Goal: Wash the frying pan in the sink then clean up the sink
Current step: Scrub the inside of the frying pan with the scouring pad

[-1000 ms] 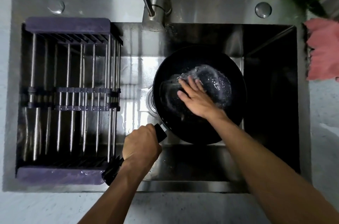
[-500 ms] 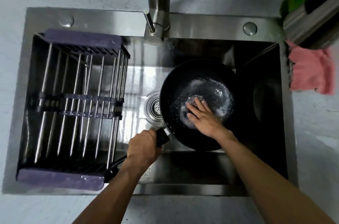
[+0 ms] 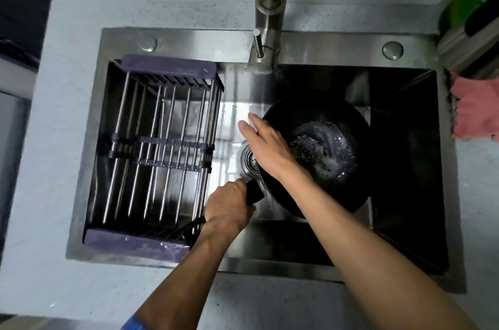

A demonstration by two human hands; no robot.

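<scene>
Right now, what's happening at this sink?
A person is washing a black frying pan in the steel sink. The left hand grips the pan's handle. The right hand, fingers straight, reaches over the pan's left rim. A steel wool scrubber lies loose in the soapy water in the pan. A purple drying rack fills the sink's left side.

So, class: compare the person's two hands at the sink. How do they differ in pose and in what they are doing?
The left hand curls round the pan handle; the right hand lies open, fingers straight. The left sits outside the pan, near the rack; the right stretches across the pan's rim, holding nothing. Both are bare and over the sink.
</scene>
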